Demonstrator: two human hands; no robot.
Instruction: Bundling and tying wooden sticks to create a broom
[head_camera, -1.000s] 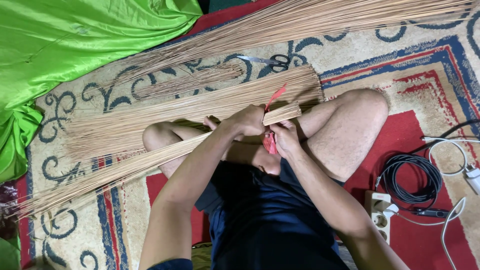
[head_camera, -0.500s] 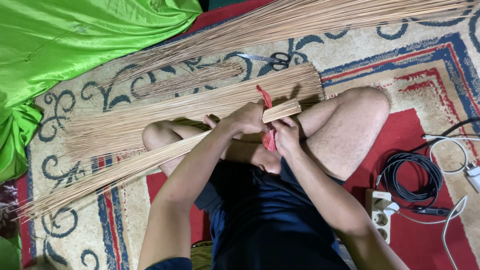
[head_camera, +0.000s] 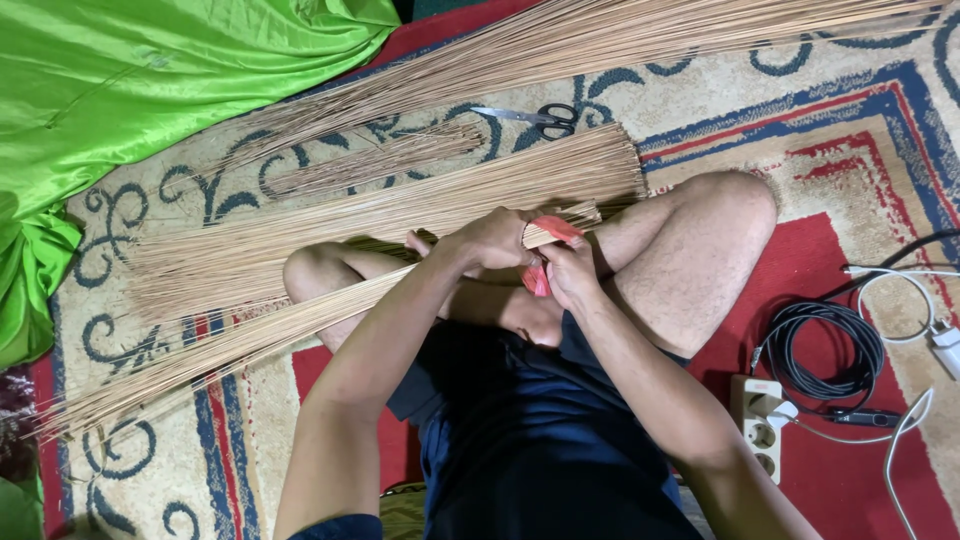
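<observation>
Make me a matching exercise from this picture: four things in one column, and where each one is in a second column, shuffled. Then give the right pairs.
Things:
1. scissors
2. red strip
3. green cloth
4. coiled black cable

Places:
A. on the red part of the rug, beside the white power strip
B. spread over the floor at the upper left
C. on the patterned rug, between two piles of thin sticks
D. around the stick bundle, between the left hand and the right hand

Pairs: 1-C, 2-D, 3-B, 4-A
</observation>
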